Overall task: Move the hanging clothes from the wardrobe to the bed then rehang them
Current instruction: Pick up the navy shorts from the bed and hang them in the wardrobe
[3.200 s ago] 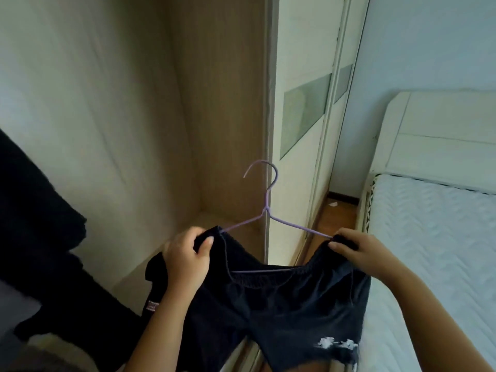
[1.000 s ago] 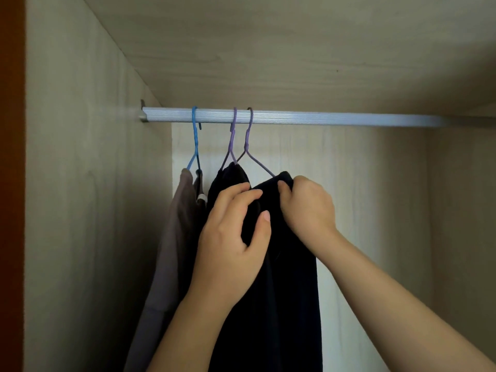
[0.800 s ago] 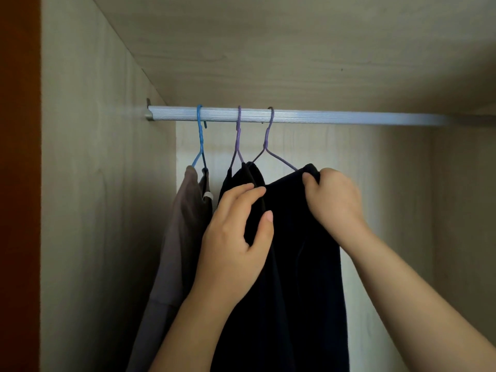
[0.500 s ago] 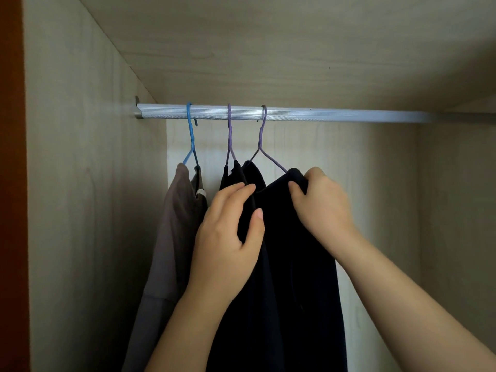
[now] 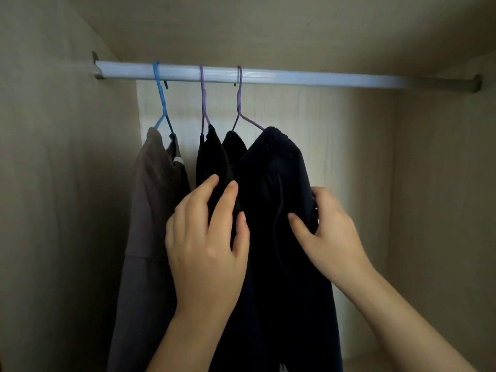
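Observation:
Three garments hang on a pale metal rail (image 5: 322, 77) inside the wardrobe. A brown garment (image 5: 150, 210) hangs on a blue hanger (image 5: 161, 103) at the left. Beside it, a black garment (image 5: 212, 157) hangs on a purple hanger (image 5: 203, 103). Dark navy shorts (image 5: 273, 170) hang on a second purple hanger (image 5: 239, 103) at the right. My left hand (image 5: 206, 245) lies with nearly straight fingers on the black garment's front edge. My right hand (image 5: 330, 232) grips the right edge of the navy shorts, thumb in front and fingers behind.
Light wood wardrobe walls close in on the left (image 5: 53, 183) and right (image 5: 442, 210), with the top panel (image 5: 268, 28) just above the rail. The rail's right half carries no hangers.
Both hands have slid down from the top of the navy shorts to mid-height. The shorts' hanger now hangs freely on the rail, a little apart from the black garment.

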Demonstrator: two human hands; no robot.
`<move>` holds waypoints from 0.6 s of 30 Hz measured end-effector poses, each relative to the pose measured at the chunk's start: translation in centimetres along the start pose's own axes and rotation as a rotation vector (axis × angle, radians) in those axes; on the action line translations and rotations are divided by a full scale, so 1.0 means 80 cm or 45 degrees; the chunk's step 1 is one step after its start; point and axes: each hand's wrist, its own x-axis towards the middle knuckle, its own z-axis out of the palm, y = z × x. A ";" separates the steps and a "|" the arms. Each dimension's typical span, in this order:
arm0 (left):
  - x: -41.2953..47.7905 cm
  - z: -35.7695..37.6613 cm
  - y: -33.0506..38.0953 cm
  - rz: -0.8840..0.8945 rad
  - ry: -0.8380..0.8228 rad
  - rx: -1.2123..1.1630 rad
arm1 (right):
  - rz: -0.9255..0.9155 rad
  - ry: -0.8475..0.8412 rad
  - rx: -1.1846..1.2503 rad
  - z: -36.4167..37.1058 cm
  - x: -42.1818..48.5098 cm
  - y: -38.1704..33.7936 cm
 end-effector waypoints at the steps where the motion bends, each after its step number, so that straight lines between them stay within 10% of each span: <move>1: -0.011 -0.001 0.004 0.025 0.022 0.021 | 0.024 -0.031 0.001 -0.003 -0.015 0.007; 8: -0.116 -0.018 0.035 0.244 -0.063 -0.031 | 0.199 -0.295 -0.081 -0.027 -0.151 0.066; 18: -0.307 -0.085 0.044 0.188 -1.023 -0.416 | 0.890 -0.585 -0.277 -0.050 -0.389 0.114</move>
